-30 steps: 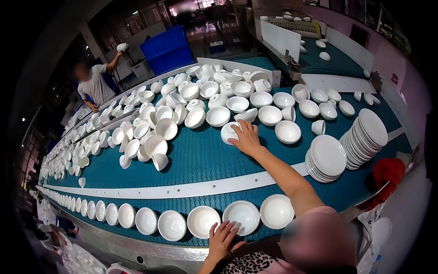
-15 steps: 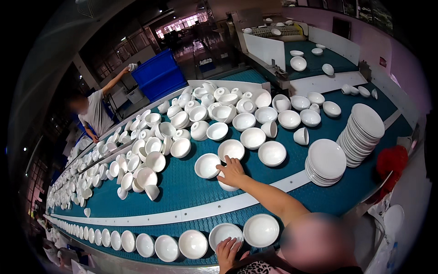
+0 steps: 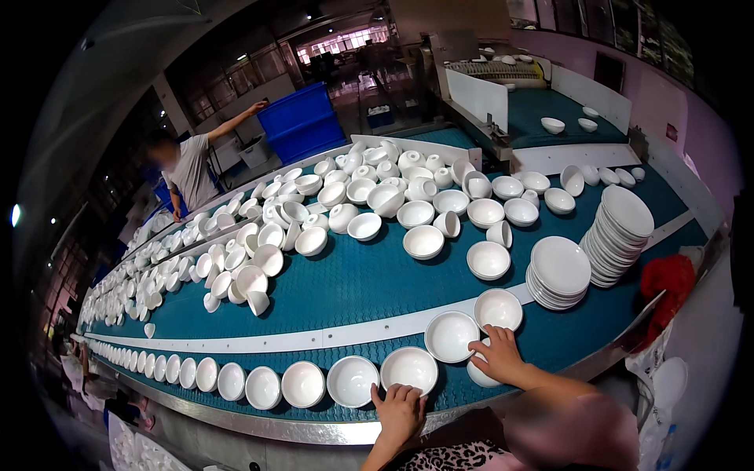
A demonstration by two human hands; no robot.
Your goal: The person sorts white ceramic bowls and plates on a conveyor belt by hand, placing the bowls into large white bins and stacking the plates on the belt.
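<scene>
My right hand (image 3: 503, 359) lies over a small cluster of white bowls near the front edge, gripping at their rims. One white bowl (image 3: 452, 337) is left of its fingertips, another bowl (image 3: 498, 309) is beyond them, and a third bowl (image 3: 481, 372) is partly hidden under the hand. My left hand (image 3: 399, 410) rests with fingers apart against the near rim of a bowl (image 3: 409, 370). That bowl stands upright at the right end of a curving row, beside another bowl (image 3: 353, 381).
Many white bowls (image 3: 342, 218), some tipped, crowd the green belt (image 3: 345, 290). A white divider strip (image 3: 361, 330) crosses it. Plate stacks (image 3: 561, 265) (image 3: 626, 216) stand at right with a red cloth (image 3: 667, 286). Far left, a person (image 3: 192, 169) reaches to a blue bin (image 3: 298, 118).
My right hand has drawn three bowls from the belt across the divider strip toward me. The front row has shifted left, and my left hand stays by its right end.
</scene>
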